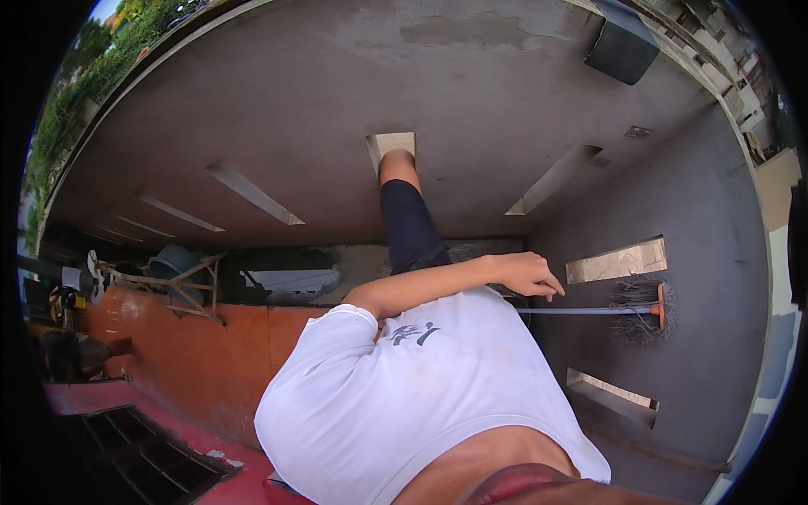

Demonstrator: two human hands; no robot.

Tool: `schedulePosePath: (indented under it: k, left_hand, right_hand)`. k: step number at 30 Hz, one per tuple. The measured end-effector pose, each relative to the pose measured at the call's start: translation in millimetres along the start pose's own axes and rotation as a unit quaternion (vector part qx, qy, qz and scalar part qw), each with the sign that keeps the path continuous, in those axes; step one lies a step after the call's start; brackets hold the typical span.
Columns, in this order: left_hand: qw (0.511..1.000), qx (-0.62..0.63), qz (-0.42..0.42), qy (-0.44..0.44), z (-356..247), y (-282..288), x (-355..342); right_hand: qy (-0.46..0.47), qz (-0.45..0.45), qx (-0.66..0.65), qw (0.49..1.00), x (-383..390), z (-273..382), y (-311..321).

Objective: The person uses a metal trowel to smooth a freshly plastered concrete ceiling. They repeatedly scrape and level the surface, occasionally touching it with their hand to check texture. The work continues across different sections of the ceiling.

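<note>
My left hand [526, 273] crosses in front of my white shirt [421, 379] toward the right, with its fingers loosely bent and apart and nothing visible in them. Below and beside it, a mop [661, 307] with a grey string head and orange holder lies sideways, its pale pole [581, 310] disappearing behind my body. My right hand is hidden. My leg in dark shorts [408, 219] rises toward a pale cut-out [387, 141] in the grey wall [337, 93], the foot out of sight.
Slotted openings [614, 261] pierce the grey walls. At the left are a grey bucket [172, 273], a wooden frame [210, 295], an orange surface [210, 353], dark clutter and a barred window [143, 450]. A puddle [286, 282] lies by the wall. A dark box-like object [621, 50] sits at the upper right.
</note>
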State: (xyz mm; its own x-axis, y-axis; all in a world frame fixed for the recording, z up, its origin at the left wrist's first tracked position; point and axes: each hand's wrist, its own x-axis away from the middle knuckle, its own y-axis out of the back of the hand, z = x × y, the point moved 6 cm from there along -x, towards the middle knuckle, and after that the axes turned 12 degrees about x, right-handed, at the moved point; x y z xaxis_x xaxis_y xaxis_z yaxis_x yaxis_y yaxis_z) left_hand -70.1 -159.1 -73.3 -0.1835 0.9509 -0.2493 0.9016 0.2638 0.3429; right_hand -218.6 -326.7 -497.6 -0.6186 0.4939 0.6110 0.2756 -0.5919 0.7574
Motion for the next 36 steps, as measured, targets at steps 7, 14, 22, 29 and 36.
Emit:
schedulePosePath:
  k: [7,14,22,29,36]
  left_hand:
    - [0.999,0.007,-0.035,0.015,12.8,9.6,18.1]
    - [0.995,0.022,-0.060,0.074,10.9,28.5,34.2]
    - [0.920,-0.034,-0.382,0.081,49.3,81.5,88.1]
    - [0.822,0.388,-0.406,0.094,12.0,100.3,127.0]
    - [0.779,0.219,-0.588,0.006,-12.6,137.2,186.9]
  right_hand:
    - [-0.016,-0.029,0.004,0.999,2.3,-10.8,-5.8]
    - [-0.047,-0.169,-0.056,0.983,-0.4,-18.3,27.6]
    - [0.240,-0.116,-0.450,0.853,90.5,223.8,202.2]
    - [0.459,-0.064,-0.445,0.766,206.9,393.8,279.8]
    - [0.678,-0.346,-0.099,0.641,271.6,482.9,308.7]
